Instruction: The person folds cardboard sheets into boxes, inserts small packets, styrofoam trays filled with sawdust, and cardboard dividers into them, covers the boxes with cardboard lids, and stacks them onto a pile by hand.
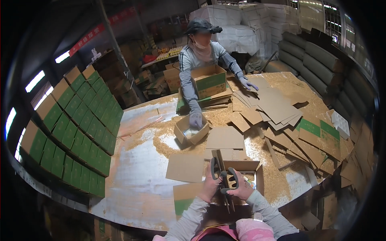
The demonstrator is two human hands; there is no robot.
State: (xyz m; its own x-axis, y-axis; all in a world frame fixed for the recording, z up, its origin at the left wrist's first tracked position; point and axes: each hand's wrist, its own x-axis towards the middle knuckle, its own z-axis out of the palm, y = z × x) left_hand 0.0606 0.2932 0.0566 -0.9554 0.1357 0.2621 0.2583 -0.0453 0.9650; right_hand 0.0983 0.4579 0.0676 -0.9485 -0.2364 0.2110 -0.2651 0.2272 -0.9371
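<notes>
My left hand point(210, 185) and my right hand point(240, 187), in pink gloves with dark grey fingers, are closed on a bundle of narrow cardboard strips point(218, 159). The strips stand roughly upright between my palms; how they join is hard to make out. Just beyond and partly beneath my hands is an open cardboard box point(260, 176), with small bright-coloured items inside beside my right hand. A flat cardboard sheet point(185, 168) lies to the left of my hands, and another cardboard sheet point(225, 137) lies beyond them. Nearer my left forearm is a brown-and-green cardboard piece point(184, 205).
Across the table a person point(206, 56) reaches one gloved hand into a small carton point(185, 138) and the other toward loose cardboard sheets point(277, 102). Green-and-brown boxes point(76, 132) stand stacked at left. Wood shavings point(155, 146) cover parts of the table. A white tray point(340, 124) sits at right.
</notes>
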